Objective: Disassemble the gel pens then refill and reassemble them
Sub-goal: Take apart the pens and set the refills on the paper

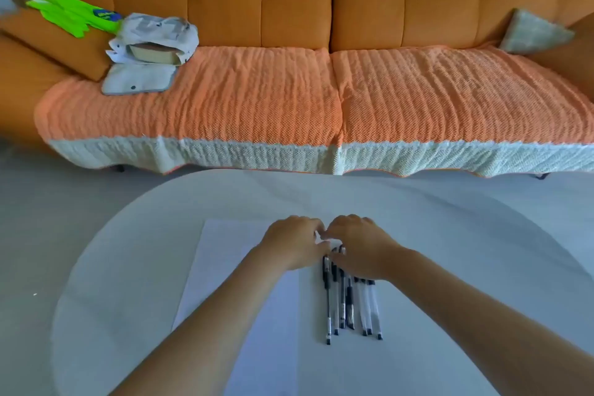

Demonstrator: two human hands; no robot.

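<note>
While the gel pens [350,299] are lying side by side at about five o'clock on the round white table [128,267], just right of a sheet of white paper [231,267], both hands are meeting over their far ends. The left hand [294,243] and right hand [360,247] are curling their fingers downward, seemingly around something small and pale; what it is, I cannot tell. Every visible pen is looking whole, so disassembly is probably only starting, with refilling and reassembly remaining.
</note>
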